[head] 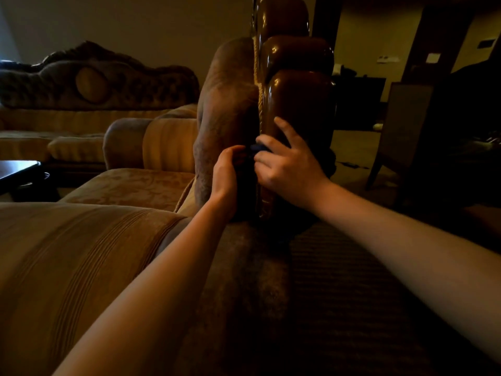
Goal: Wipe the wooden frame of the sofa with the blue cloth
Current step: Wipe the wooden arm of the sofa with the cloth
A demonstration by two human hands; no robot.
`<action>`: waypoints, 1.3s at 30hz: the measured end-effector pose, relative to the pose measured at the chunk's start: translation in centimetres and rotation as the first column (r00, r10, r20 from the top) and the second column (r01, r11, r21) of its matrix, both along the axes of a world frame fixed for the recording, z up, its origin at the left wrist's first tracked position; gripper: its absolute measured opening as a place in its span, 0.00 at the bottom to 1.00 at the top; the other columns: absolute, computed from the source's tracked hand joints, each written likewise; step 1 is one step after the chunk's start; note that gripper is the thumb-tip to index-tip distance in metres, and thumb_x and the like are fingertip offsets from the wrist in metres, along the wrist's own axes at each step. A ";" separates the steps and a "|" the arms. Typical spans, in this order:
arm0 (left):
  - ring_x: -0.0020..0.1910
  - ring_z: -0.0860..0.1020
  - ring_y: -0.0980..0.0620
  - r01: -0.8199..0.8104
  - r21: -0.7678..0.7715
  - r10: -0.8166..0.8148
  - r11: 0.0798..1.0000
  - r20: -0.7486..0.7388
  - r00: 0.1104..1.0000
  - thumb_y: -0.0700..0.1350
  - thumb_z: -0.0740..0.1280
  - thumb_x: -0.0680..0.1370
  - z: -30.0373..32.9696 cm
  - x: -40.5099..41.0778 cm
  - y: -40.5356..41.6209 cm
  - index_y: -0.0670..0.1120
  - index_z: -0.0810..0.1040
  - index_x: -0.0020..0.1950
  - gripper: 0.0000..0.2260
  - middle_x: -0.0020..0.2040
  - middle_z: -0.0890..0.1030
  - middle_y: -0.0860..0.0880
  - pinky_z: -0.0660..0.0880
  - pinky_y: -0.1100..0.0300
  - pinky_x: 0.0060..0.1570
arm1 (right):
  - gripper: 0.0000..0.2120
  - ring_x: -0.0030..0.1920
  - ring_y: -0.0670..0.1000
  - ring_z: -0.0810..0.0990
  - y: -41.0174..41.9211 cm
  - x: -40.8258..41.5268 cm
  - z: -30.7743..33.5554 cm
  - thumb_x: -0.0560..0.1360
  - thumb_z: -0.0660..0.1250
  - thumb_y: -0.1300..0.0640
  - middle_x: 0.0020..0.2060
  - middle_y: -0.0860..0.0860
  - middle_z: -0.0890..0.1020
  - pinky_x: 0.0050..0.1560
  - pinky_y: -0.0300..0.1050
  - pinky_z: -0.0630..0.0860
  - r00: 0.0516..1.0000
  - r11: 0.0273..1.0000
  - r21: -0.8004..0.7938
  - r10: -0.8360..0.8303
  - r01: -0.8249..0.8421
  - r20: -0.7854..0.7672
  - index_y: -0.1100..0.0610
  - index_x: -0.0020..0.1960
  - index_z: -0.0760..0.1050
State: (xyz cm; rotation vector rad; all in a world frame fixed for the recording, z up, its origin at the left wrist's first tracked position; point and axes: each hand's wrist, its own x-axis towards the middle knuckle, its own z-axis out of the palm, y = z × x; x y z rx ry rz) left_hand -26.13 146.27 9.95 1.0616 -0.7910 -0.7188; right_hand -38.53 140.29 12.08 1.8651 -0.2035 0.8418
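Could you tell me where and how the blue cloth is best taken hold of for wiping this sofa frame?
Little of the blue cloth shows: it is bunched between the left hand and right hand, against the glossy wooden frame. Probably best to grip that bunched upper part, coming from the frame's near side, fingers behind it, so the cloth presses flat on the rounded wood.

blue cloth point(259, 148) mostly hidden between both hands, wooden frame point(295, 85) cut off at top edge, right room lost in shadow
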 end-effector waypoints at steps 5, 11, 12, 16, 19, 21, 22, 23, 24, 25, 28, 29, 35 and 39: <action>0.58 0.77 0.45 0.047 -0.021 -0.048 0.999 -0.016 0.999 0.51 0.51 0.82 -0.3 0.3 0.4 0.47 0.76 0.60 0.17 0.58 0.79 0.43 0.73 0.49 0.61 | 0.12 0.57 0.55 0.78 0.0 0.8 0.1 0.77 0.61 0.59 0.40 0.52 0.83 0.70 0.60 0.59 0.996 0.996 0.082 0.007 -0.014 0.088 0.57 0.40 0.82; 0.58 0.78 0.46 0.015 -0.024 -0.015 1.000 0.021 1.000 0.55 0.56 0.80 -0.5 0.5 -0.5 0.49 0.78 0.57 0.16 0.57 0.80 0.44 0.73 0.47 0.62 | 0.14 0.57 0.57 0.79 0.1 0.5 -1.7 0.75 0.59 0.63 0.38 0.54 0.83 0.68 0.63 0.62 0.998 0.998 0.042 0.050 -0.048 -0.036 0.59 0.39 0.82; 0.58 0.78 0.45 0.011 -0.004 -0.011 1.000 0.021 1.000 0.58 0.58 0.76 -0.8 0.6 -1.0 0.49 0.78 0.59 0.19 0.58 0.79 0.43 0.73 0.44 0.62 | 0.13 0.57 0.56 0.79 0.0 0.2 -0.7 0.76 0.60 0.63 0.39 0.53 0.83 0.69 0.63 0.61 0.998 0.998 0.021 0.066 -0.066 -0.005 0.58 0.40 0.82; 0.58 0.76 0.39 -0.007 0.062 0.011 0.998 -0.070 0.997 0.61 0.59 0.73 0.6 -0.4 -2.1 0.46 0.73 0.63 0.25 0.60 0.76 0.39 0.75 0.41 0.56 | 0.10 0.58 0.54 0.79 -0.7 -0.3 4.2 0.78 0.63 0.57 0.46 0.49 0.84 0.68 0.60 0.60 0.953 0.988 -0.046 0.154 -0.147 0.261 0.55 0.45 0.82; 0.55 0.75 0.44 -0.125 0.076 0.133 0.989 -0.104 0.986 0.53 0.52 0.80 4.3 -1.8 -2.2 0.45 0.69 0.65 0.19 0.58 0.75 0.43 0.74 0.46 0.56 | 0.09 0.57 0.53 0.78 -1.1 0.2 7.4 0.76 0.63 0.54 0.48 0.46 0.84 0.65 0.60 0.65 0.824 0.987 0.048 0.102 -0.154 0.557 0.52 0.47 0.83; 0.56 0.75 0.46 -0.188 0.008 0.188 0.982 -0.061 0.980 0.53 0.51 0.78 6.9 -2.7 -2.4 0.45 0.70 0.65 0.21 0.58 0.76 0.44 0.72 0.44 0.60 | 0.10 0.55 0.54 0.79 -1.5 0.4 8.4 0.75 0.63 0.53 0.49 0.47 0.84 0.62 0.60 0.69 0.692 0.966 0.146 0.046 -0.215 0.720 0.52 0.47 0.83; 0.57 0.75 0.45 -0.216 -0.027 0.215 0.976 -0.039 0.976 0.53 0.51 0.78 8.0 -3.1 -2.6 0.44 0.70 0.65 0.21 0.59 0.76 0.43 0.71 0.44 0.61 | 0.11 0.55 0.54 0.79 -1.7 0.2 8.7 0.75 0.62 0.53 0.49 0.48 0.84 0.60 0.58 0.71 0.614 0.937 0.200 0.019 -0.286 0.789 0.54 0.48 0.83; 0.58 0.74 0.44 -0.234 -0.055 0.234 0.971 0.004 0.972 0.52 0.51 0.78 8.9 -3.6 -2.5 0.42 0.69 0.66 0.21 0.60 0.75 0.42 0.71 0.44 0.61 | 0.12 0.55 0.54 0.78 -2.0 -0.1 8.8 0.76 0.61 0.54 0.51 0.49 0.83 0.59 0.53 0.72 0.539 0.886 0.266 -0.022 -0.379 0.842 0.55 0.49 0.83; 0.60 0.73 0.42 -0.250 -0.078 0.252 0.965 0.019 0.968 0.50 0.50 0.78 9.4 -4.0 -2.4 0.39 0.68 0.66 0.22 0.62 0.73 0.39 0.69 0.45 0.63 | 0.12 0.56 0.53 0.77 -2.1 -0.6 8.8 0.78 0.60 0.54 0.52 0.50 0.82 0.58 0.45 0.71 0.471 0.804 0.343 -0.090 -0.485 0.878 0.57 0.51 0.82; 0.61 0.71 0.40 -0.274 -0.101 0.279 0.956 0.038 0.960 0.49 0.49 0.79 9.6 -4.4 -2.4 0.37 0.67 0.65 0.21 0.63 0.71 0.37 0.68 0.45 0.63 | 0.12 0.53 0.50 0.77 -2.2 -1.2 8.7 0.79 0.59 0.55 0.50 0.51 0.82 0.54 0.39 0.69 0.409 0.688 0.408 -0.174 -0.600 0.896 0.57 0.49 0.81; 0.56 0.69 0.48 -0.302 -0.071 0.307 0.951 0.066 0.950 0.49 0.51 0.82 8.2 -5.5 -2.9 0.44 0.66 0.62 0.13 0.58 0.67 0.46 0.68 0.51 0.59 | 0.20 0.29 0.43 0.67 -1.9 -2.8 7.1 0.82 0.55 0.54 0.29 0.47 0.70 0.32 0.39 0.61 0.290 0.318 0.435 -0.411 -0.842 0.864 0.51 0.31 0.66; 0.55 0.68 0.51 -0.326 -0.062 0.331 0.943 0.080 0.940 0.51 0.51 0.82 7.6 -6.0 -3.1 0.45 0.66 0.63 0.14 0.56 0.66 0.48 0.67 0.53 0.57 | 0.21 0.26 0.42 0.63 -1.3 -2.9 5.9 0.82 0.54 0.53 0.26 0.46 0.65 0.28 0.39 0.58 0.292 0.255 0.442 -0.463 -0.860 0.837 0.52 0.30 0.62; 0.53 0.67 0.57 -0.497 -0.127 0.513 0.858 0.236 0.826 0.52 0.46 0.83 6.5 -7.2 -4.1 0.49 0.68 0.66 0.17 0.61 0.70 0.51 0.60 0.56 0.52 | 0.11 0.33 0.42 0.71 1.3 -1.9 2.1 0.82 0.54 0.54 0.35 0.47 0.74 0.30 0.28 0.63 0.327 0.327 0.444 -0.355 -0.834 0.876 0.57 0.45 0.72; 0.54 0.69 0.56 -0.525 -0.117 0.536 0.843 0.261 0.803 0.51 0.46 0.83 6.2 -7.1 -4.4 0.49 0.69 0.64 0.17 0.60 0.72 0.51 0.62 0.54 0.53 | 0.15 0.30 0.41 0.69 -0.8 -2.1 6.3 0.82 0.53 0.56 0.32 0.46 0.72 0.27 0.30 0.63 0.383 0.381 0.435 -0.208 -0.816 0.900 0.59 0.44 0.75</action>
